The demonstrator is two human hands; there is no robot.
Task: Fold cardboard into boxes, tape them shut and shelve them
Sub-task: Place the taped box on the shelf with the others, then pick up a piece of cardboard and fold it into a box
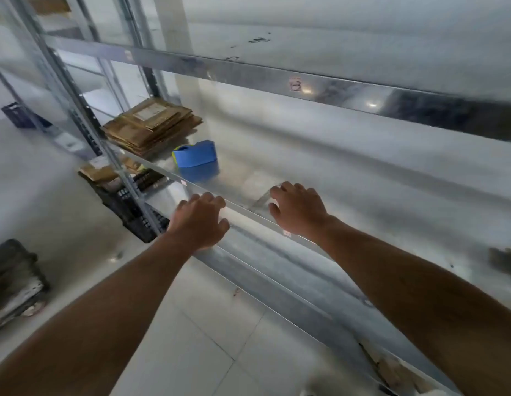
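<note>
A metal rack [77,90] is seen from close by, and both bare forearms are stretched toward its middle shelf [363,195]. The left hand [200,221] is held over the near front edge of that shelf, its fingers loosely bent and nothing grasped in them. The right hand [298,208] is held just past the edge, above the shelf surface, likewise relaxed and empty. Whether either hand is touching the metal cannot be told.

A stack of flattened cardboard [154,124] is laid at the far left end of the same shelf, well apart from both hands. A pale label [145,112] is stuck on its top sheet, but the print is too blurred to be read. A blue tape dispenser [195,154] is set just beside the stack, on its near right side.

A small red-printed sticker [294,84] is fixed to the upper beam [391,95]; its marks cannot be made out. Black crates [131,201] with more cardboard are placed below, at the left.
</note>
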